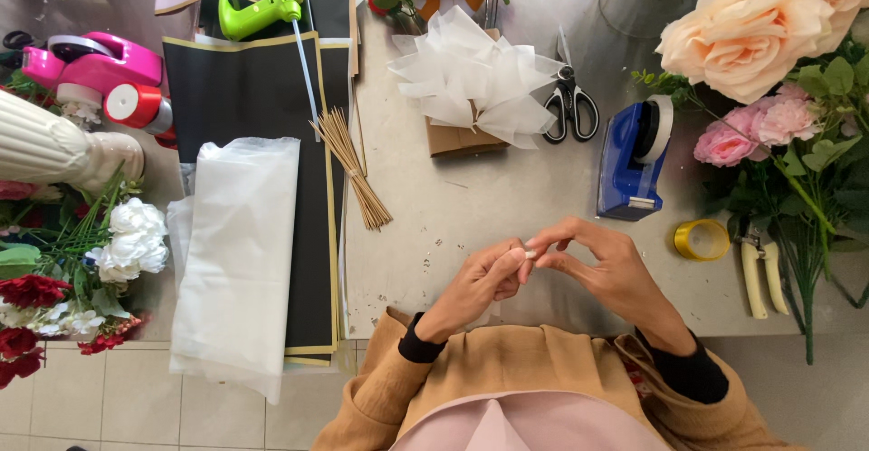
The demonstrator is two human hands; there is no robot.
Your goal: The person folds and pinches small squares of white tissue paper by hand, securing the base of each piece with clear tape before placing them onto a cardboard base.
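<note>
Tape piece (529, 254), small and white, is pinched between the fingertips of both hands, left hand (478, 286) and right hand (608, 270) closed on it above the table (471, 207), near a blue dispenser (634, 157), scissors (570, 103) and sticks (351, 166)

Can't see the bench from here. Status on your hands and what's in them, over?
Left hand and right hand together above the table, fingertips pinching a small white piece. Bamboo sticks and blue tape dispenser apart, not touched.
</note>
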